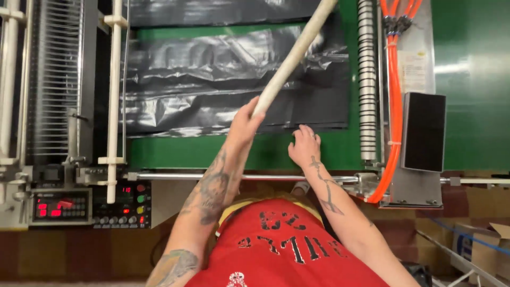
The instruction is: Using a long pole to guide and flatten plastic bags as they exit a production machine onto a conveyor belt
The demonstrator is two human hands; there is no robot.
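Gripping a pale stick (295, 53), the left hand (245, 123) angles it over black plastic sheets (212, 79) while the empty right hand (304, 146) spreads flat, steadying their edge on the green counter (212, 151).

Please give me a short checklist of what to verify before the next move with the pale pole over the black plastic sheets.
1. Left hand grip on long pale wooden pole: closed around its lower end, ok.
2. Right hand: fingers spread, by the near edge of the stack, ok.
3. Stack of black plastic sheets on green machine bed: top sheet wrinkled, not ok.
4. Pole's far end: out of frame, cannot tell.
5. Orange hoses: apart from both hands, ok.
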